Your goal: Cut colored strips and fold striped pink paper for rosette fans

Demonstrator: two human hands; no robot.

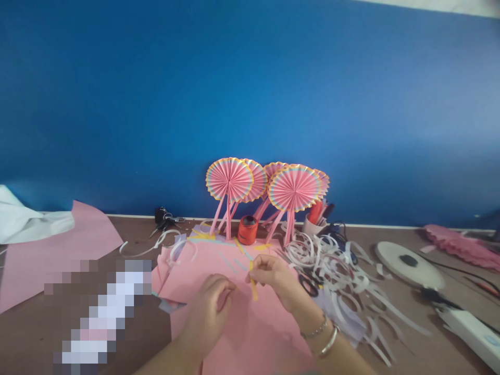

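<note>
Both hands meet over the pink paper sheet (250,333) on the worktop (35,333): the right hand (273,276) pinches a yellow paper strip (253,285) hanging near-vertical, the left hand (211,307), curled, just beside its lower end.

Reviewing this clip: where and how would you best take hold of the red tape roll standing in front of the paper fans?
Probably by its round side wall, from above and in front. The red roll stands upright on the table with its top free, and the fans and their sticks crowd the back. Pinching across the sides near the top should keep fingers off the sticks. Both hands are busy with a yellow strip.
</note>
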